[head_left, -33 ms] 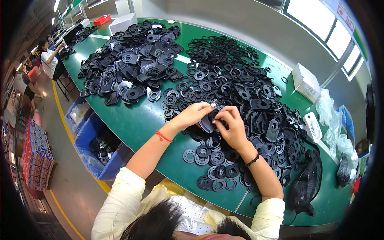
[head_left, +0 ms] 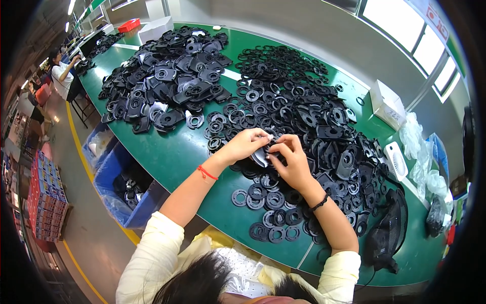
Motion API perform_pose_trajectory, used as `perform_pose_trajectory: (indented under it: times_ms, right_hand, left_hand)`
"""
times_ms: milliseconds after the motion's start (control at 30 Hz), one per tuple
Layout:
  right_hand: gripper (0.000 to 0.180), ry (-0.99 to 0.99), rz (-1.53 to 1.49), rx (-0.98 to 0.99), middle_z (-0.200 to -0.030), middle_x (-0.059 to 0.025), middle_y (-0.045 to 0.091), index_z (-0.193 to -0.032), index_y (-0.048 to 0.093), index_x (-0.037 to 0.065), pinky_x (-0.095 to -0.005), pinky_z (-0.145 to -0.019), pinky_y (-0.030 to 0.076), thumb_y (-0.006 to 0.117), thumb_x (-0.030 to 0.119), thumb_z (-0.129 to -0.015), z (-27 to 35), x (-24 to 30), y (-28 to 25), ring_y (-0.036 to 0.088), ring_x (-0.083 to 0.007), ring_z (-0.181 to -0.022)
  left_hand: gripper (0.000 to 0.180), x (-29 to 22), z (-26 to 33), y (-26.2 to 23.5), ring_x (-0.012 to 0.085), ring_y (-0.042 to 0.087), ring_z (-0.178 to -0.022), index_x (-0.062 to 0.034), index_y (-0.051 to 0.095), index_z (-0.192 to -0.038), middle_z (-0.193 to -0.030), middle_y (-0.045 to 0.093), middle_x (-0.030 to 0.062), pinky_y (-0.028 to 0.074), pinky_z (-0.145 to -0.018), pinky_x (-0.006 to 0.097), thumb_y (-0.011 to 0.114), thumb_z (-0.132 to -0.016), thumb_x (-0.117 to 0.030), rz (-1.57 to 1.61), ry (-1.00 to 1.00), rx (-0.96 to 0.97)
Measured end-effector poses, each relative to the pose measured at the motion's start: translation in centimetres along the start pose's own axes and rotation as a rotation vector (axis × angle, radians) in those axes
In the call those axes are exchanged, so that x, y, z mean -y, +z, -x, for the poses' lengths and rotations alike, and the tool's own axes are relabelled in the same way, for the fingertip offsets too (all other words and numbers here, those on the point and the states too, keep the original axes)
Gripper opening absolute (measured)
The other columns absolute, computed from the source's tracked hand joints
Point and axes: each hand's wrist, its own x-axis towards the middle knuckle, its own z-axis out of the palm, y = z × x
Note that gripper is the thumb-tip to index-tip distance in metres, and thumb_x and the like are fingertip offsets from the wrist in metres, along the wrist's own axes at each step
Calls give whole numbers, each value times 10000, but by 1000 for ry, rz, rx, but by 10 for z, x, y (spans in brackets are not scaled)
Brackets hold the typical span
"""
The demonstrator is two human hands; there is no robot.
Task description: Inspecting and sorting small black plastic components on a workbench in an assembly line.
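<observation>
Between my two hands, above the near edge of a heap of black parts, is a black plastic part [head_left: 259, 158] with a shiny, light-catching face. My left hand [head_left: 248, 144], with a red string on the wrist, pinches its upper edge. My right hand [head_left: 291, 162], with a black band on the wrist, has thumb and fingers curled closed at the part's right side. The fingers hide much of it, so its full shape cannot be made out. Close below lie loose black rings [head_left: 275, 200] on the green table [head_left: 174, 164].
A second heap of black plates [head_left: 167, 76] lies at the left. Blue bins [head_left: 114, 190] stand beside the table. At the right are a white box [head_left: 387, 104], a small white fan [head_left: 395, 161], clear plastic bags [head_left: 420, 157] and a black mesh bag [head_left: 387, 230]. Another person [head_left: 62, 76] sits far left.
The part in my hands has tilted and its face now catches more light. My right fingers have shifted slightly left, nearer to my left hand.
</observation>
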Motion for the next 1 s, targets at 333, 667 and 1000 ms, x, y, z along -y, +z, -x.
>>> perform_pose_trajectory:
  times_ms: [333,667,1000]
  right_hand:
    - [218,56,350,68,-1090,-144,482,-865,589,32,-378,-832,437,715,115,-707,2,-5,-1,496,-296,-961]
    - [138,45,255,-140,-1012,-128,527,-841,582,16,-345,-802,429,680,63,-756,-2,-2,-1,513,-285,-927]
    - [82,408,-288,-379,-687,22,508,-968,556,15,-183,-492,359,522,80,-931,-5,-3,-6,450,-37,-548]
  left_hand:
    - [203,-6,-1,-19,82,604,-728,-6,562,-1023,-837,667,64,481,-651,221,565,-928,-186,134,111,-392]
    - [208,-4,-1,-17,76,590,-758,-12,555,-1024,-841,668,60,464,-681,224,568,-926,-195,126,135,-397]
    - [201,-5,-2,-16,89,606,-806,-24,524,-1079,-911,657,66,485,-718,232,526,-947,-176,92,135,-320]
